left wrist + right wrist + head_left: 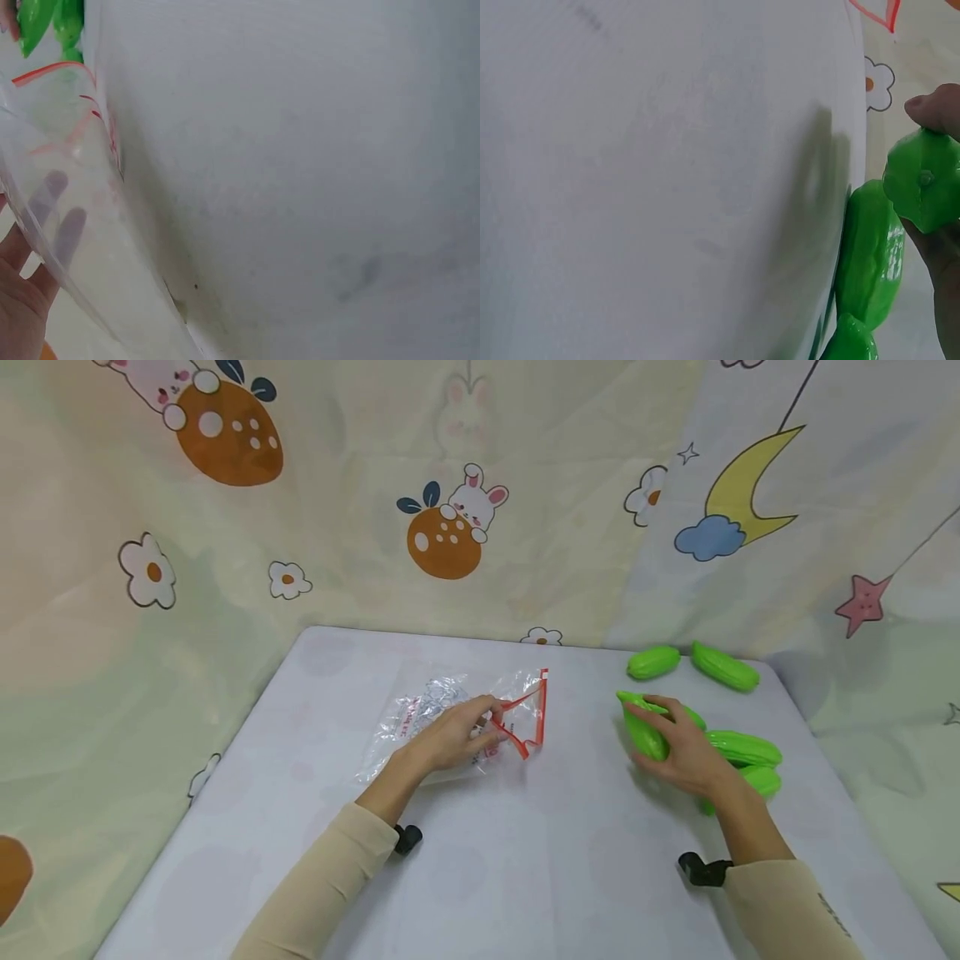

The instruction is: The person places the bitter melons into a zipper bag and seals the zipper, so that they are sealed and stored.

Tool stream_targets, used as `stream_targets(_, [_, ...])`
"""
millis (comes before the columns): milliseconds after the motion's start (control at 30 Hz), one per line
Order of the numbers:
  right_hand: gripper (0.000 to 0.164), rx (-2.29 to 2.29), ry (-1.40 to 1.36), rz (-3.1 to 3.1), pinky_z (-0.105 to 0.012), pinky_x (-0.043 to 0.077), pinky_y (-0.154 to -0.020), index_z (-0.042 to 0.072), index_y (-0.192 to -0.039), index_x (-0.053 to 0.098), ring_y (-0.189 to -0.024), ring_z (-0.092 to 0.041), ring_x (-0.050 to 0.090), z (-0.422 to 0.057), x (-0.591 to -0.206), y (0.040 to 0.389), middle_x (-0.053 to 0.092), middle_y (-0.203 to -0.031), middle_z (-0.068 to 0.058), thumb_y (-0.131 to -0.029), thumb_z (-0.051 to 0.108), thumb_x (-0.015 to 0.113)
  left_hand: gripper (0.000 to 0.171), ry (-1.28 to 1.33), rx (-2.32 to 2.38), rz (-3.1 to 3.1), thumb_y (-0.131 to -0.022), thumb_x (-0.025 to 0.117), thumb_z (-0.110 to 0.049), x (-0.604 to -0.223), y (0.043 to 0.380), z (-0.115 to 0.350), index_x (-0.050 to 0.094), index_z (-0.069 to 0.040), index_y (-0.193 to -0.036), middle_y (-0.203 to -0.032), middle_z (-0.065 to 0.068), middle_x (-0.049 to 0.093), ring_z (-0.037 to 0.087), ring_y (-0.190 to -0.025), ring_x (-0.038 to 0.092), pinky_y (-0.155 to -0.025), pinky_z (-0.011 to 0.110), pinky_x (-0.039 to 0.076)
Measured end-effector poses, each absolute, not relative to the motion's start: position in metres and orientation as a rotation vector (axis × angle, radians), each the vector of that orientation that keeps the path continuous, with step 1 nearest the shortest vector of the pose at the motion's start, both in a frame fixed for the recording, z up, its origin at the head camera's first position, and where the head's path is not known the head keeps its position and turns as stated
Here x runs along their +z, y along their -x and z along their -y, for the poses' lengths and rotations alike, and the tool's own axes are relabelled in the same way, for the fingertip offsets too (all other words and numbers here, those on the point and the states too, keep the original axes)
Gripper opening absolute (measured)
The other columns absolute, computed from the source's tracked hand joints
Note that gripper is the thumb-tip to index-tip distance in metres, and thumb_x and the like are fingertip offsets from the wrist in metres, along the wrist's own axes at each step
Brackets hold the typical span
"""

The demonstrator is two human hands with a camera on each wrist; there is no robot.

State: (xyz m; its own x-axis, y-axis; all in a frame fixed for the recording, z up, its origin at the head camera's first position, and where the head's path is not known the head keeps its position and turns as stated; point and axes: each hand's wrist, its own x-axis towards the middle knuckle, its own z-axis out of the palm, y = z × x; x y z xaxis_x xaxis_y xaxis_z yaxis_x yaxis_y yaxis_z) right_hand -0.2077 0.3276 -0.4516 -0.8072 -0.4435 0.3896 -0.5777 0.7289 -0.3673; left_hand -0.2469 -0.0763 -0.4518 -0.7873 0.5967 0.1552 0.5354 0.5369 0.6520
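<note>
Held green vegetable [647, 737]: right of centre, mid-height in the head view. Right hand [686, 747] grasps it, thumb and fingers on opposite sides; right wrist view shows it end-on at the right edge. Another green vegetable sits partly hidden right behind it; can't tell if the two touch.

Clear bag [444, 692] lies near frame centre, crinkled, red-edged mouth facing right and gaping. Left hand [453, 732] pinches the near side of that mouth; left wrist view shows two fingers through the film, lower left.

Room: a stretch of white tabletop [577, 827] runs between bag mouth and held piece, wider toward the bottom of the frame. Tight side is the right: two vegetables, long one [744, 748] and lower one [762, 780], bunch beside and below the right wrist.

Edges: upper pair, short one [654, 662] and longer one [725, 667], sits close to the table's far edge, near its upper-right corner. Bag lies farther in from the far edge. Patterned cloth [570, 552] rises just past that edge, also flanks both sides.

Beige sleeves [318, 883] enter from the bottom; small black device [703, 869] at the right cuff.
</note>
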Motion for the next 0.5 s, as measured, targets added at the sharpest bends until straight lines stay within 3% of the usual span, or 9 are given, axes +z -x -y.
stream_targets(267, [0.081, 0.733, -0.776, 2.632, -0.061, 0.043, -0.099, 0.007, -0.15, 0.048, -0.133, -0.045, 0.047, -0.321, -0.452, 0.21, 0.048, -0.148, -0.021, -0.079, 0.009, 0.086, 0.029, -0.985, 1.122, -2.677, -0.1, 0.069, -0.037, -0.454, 0.244, 0.077, 0.055, -0.024, -0.122, -0.134, 0.003, 0.063, 0.029, -0.119, 0.064, -0.1, 0.042, 0.054])
stream_targets(500, [0.076, 0.824, -0.732, 2.545, -0.034, 0.045, -0.091, 0.005, -0.146, 0.052, -0.122, -0.036, 0.054, -0.305, -0.458, 0.215, 0.051, -0.141, -0.02, -0.078, 0.005, 0.086, 0.033, -0.986, 1.105, -2.685, -0.1, 0.068, -0.036, -0.455, 0.243, 0.077, 0.056, -0.019, -0.125, -0.132, -0.002, 0.062, 0.029, -0.119, 0.064, -0.098, 0.043, 0.055])
